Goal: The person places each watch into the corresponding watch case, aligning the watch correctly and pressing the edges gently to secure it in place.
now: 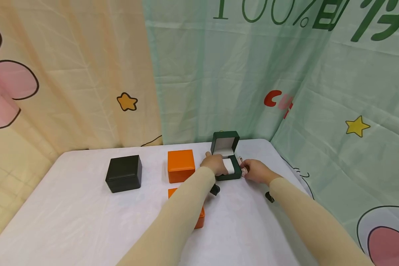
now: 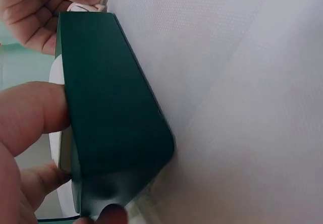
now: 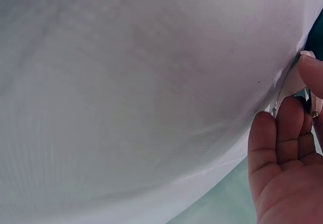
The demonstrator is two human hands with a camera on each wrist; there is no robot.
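Observation:
An open dark green box (image 1: 234,175) with a raised lid stands at the back right, a white cushion (image 1: 228,166) inside it. My left hand (image 1: 214,164) reaches over its left side. In the left wrist view, thumb and finger dip past the rim of the green box (image 2: 113,98) and seem to pinch the cushion, while other fingertips touch the box's end. My right hand (image 1: 256,171), right of the box, pinches a small pale pink strapped item (image 1: 244,171), apparently a watch. In the right wrist view its strap (image 3: 292,80) and a metal bit show between the fingers.
An orange box (image 1: 181,166) sits left of the green one. Another orange box (image 1: 200,218) is partly hidden by my left forearm. Farther left stands a black box (image 1: 124,173). All rest on a white-covered table (image 1: 76,221), with curtains (image 1: 216,81) behind and to the right.

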